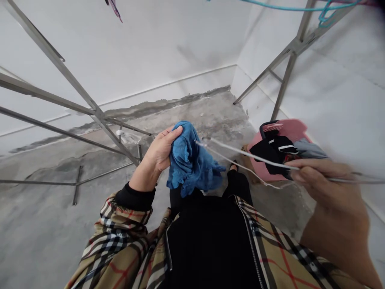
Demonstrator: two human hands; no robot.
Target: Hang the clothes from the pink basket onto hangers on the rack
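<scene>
My left hand point(161, 148) grips a crumpled blue cloth garment point(192, 160), thumb on top, the fabric hanging down in front of my body. My right hand point(325, 180), a little blurred, is closed around a thin white wire clothes hanger point(249, 153). One end of the hanger points left and lies close to the blue garment; I cannot tell if they touch. The hanger's other end runs off past the right edge of the view.
A pink basket point(293, 125) with dark and grey clothes point(276, 150) stands at the right by the wall. Metal rack legs point(99, 114) cross at the left, and another metal stand point(291, 52) rises at the right. Blue hangers point(327, 16) hang at the top right.
</scene>
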